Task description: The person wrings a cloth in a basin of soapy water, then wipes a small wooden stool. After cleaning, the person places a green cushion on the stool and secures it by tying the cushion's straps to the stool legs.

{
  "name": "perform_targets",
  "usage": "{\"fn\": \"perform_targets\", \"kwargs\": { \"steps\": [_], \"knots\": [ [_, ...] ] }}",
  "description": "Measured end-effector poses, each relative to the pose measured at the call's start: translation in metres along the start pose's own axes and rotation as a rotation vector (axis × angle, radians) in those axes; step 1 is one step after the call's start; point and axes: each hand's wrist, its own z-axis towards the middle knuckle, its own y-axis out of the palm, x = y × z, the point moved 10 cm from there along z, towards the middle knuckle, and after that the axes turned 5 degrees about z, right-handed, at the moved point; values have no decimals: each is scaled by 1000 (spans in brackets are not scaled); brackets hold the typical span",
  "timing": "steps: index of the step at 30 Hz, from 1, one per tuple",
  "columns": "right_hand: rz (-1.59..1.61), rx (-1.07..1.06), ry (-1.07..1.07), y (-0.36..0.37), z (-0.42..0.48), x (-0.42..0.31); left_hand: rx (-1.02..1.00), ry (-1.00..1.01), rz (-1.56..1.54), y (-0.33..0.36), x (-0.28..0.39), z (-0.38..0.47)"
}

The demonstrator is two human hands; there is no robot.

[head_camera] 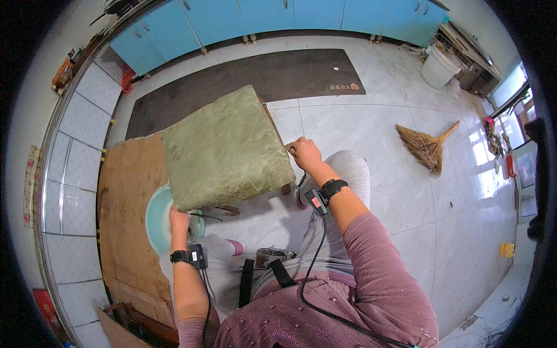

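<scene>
A creased green cloth cover (pixel 226 148) is spread over a low stool, whose wooden leg (pixel 229 210) shows under the near edge. Loose pale fibres lie across its near right part. At its near left corner my left hand (pixel 179 219) grips the cover's edge; the fingertips are hidden beneath it. My right hand (pixel 306 153) has its fingers curled on the right edge. A dark strip (pixel 302 179) hangs below that hand, and another dark strip (pixel 206 216) sticks out beside the left one. Below my left hand stands a turquoise basin (pixel 156 217), partly covered by the cloth and arm.
Brown cardboard (pixel 130 191) lies on the left, beside a tiled wall (pixel 72 256). Beyond the stool are a dark floor mat (pixel 300 71) and blue cabinets (pixel 265 15). A straw broom (pixel 424 145) lies at right. A white bucket (pixel 439 67) stands far right.
</scene>
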Motion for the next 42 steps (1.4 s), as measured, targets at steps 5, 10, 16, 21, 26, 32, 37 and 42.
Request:
{"fn": "perform_targets", "kwargs": {
  "steps": [5,10,16,21,26,32,37,42],
  "knots": [
    [168,-82,-39,21,16,-12,92,31,-154,16,-8,11],
    [715,-393,77,54,18,-15,-96,-68,-495,36,-19,17],
    [1153,-555,297,65,5,-25,-75,-380,-869,64,-45,5],
    [1207,-651,379,70,-4,-26,-212,81,-918,85,-46,14],
    [1268,-627,400,77,-6,-20,-309,143,-1042,98,-59,12],
    [1031,-646,417,78,-6,-6,-398,-324,-1526,82,-19,2],
    [1112,-636,394,78,-10,3,-389,-359,-1450,59,8,-11],
    [1262,-594,573,85,-27,19,-458,-250,-1361,57,15,-20]
  ]
}}
